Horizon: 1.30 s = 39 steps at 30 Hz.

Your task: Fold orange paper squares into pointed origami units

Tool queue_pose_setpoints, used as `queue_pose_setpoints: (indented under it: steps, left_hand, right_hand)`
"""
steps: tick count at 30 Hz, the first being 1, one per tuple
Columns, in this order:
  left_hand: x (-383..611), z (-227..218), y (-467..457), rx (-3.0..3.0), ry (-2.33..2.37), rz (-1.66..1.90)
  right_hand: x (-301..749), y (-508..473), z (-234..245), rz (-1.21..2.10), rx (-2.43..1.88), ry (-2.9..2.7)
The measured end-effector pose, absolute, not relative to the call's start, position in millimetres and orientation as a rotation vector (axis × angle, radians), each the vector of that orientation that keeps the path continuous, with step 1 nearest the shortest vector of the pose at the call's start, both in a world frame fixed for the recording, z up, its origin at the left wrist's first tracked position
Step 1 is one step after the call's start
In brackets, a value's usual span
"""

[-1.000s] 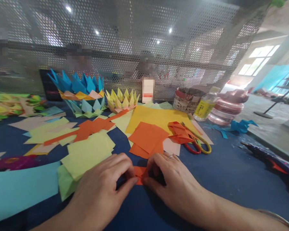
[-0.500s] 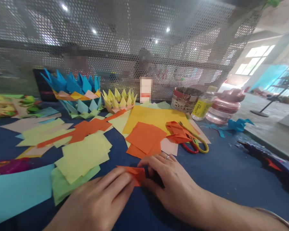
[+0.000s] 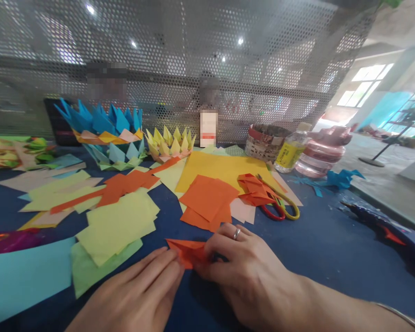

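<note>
A small folded orange paper (image 3: pixel 186 251) lies on the dark blue table (image 3: pixel 318 244) right in front of me. My right hand (image 3: pixel 249 272), with a ring on one finger, pinches its right end with curled fingers. My left hand (image 3: pixel 141 295) lies flat with fingers stretched out, fingertips pressing on the paper's left side. Just beyond the hands sits a stack of orange paper squares (image 3: pixel 207 203).
Yellow-green squares (image 3: pixel 119 223), a big yellow sheet (image 3: pixel 224 168) and a light blue sheet (image 3: pixel 24 276) lie around. Red-and-yellow scissors (image 3: pixel 280 205), folded paper crowns (image 3: pixel 107 133), a basket (image 3: pixel 264 143), a bottle (image 3: pixel 290 152) and a glue gun (image 3: pixel 383 226) stand before a perforated metal screen.
The orange paper has been unfolded longer to the left. My left hand has flattened and slid down-left; my right hand has shifted slightly toward me.
</note>
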<state>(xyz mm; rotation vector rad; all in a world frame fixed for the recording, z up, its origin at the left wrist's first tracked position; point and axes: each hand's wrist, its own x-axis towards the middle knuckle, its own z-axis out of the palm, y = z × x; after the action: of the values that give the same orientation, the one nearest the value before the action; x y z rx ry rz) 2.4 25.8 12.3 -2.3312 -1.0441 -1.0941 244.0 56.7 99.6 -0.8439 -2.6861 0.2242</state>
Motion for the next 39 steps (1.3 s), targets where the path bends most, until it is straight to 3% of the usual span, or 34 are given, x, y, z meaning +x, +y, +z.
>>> queue_pose_setpoints:
  steps: [13,22,39]
  left_hand:
    - [4.4,19.7,27.1,-2.355,-1.036,-1.119]
    - [-0.6,20.3,30.0,-2.404,-0.919,-0.966]
    - [4.8,33.1,30.3,-2.325,-0.881,-1.023]
  right_hand:
    - [244.9,57.3,102.8,0.298,-0.746,-2.472]
    - [228.3,75.1,102.3,0.443,-1.314,-2.413]
    - [212.6,66.3,108.3,0.397,-1.527,-2.443]
